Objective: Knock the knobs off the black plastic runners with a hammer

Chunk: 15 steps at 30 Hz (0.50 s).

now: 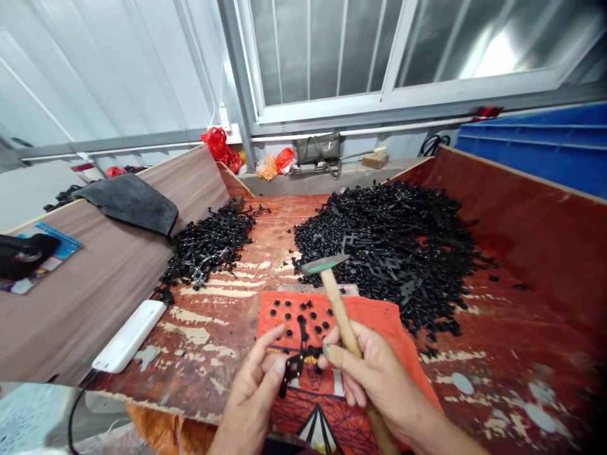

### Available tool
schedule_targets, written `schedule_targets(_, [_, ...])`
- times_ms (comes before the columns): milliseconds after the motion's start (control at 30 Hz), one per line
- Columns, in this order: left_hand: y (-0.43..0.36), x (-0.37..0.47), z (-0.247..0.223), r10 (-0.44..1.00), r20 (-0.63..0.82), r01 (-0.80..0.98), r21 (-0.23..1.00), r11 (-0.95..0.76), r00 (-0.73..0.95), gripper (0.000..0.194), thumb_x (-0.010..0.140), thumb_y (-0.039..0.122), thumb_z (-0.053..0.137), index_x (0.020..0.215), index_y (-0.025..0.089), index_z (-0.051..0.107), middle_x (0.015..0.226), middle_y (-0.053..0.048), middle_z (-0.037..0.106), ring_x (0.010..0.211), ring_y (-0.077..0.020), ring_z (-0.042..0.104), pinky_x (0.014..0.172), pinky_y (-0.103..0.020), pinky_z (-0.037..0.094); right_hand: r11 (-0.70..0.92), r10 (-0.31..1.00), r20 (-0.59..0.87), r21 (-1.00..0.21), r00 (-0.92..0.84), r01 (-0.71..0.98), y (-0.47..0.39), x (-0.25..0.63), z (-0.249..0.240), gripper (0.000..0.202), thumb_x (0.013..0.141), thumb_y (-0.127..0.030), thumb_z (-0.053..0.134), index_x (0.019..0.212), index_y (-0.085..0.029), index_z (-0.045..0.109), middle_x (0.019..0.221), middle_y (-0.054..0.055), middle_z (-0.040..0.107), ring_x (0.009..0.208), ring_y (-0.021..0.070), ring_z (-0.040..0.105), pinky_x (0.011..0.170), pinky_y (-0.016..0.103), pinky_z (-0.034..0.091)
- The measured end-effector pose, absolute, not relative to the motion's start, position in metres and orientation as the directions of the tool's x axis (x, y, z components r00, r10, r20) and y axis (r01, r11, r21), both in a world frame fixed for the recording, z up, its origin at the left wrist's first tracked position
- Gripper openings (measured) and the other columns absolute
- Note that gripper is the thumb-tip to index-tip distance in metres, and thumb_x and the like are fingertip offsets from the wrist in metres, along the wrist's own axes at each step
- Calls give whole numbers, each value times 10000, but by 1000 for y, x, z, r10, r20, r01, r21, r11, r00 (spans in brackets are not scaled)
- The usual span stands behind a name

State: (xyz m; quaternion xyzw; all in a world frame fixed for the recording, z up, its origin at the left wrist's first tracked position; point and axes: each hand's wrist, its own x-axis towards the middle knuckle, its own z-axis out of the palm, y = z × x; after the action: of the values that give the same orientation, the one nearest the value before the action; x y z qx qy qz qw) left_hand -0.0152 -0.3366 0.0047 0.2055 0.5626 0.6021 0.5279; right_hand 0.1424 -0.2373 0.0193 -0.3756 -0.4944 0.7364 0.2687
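In the head view my left hand pinches one end of a black branched plastic part between thumb and fingers. My right hand is closed around the wooden handle of a hammer, its head pointing up and away from me. The fingertips of my right hand also touch the far arm of the black part. Beneath both hands lies an orange printed cloth. Several small round black pieces stand in loose rows on it, some partly hidden by my fingers.
A large heap of black parts lies at the right back, a smaller heap at the left. A white power bank with a cable sits at the left edge. Wooden boards wall the table; a blue crate stands beyond.
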Motion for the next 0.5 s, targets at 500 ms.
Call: schedule_targets(500, [-343, -28, 0, 849, -367, -339, 910, 241, -381, 320, 700, 443, 805, 691, 139, 706, 657, -46, 705, 595, -136, 592, 619, -225, 450, -360, 810, -268, -929, -521, -83, -256, 142, 9, 436, 717, -561, 755, 826, -199, 538, 686, 3, 694, 306, 30, 407, 335, 175, 353])
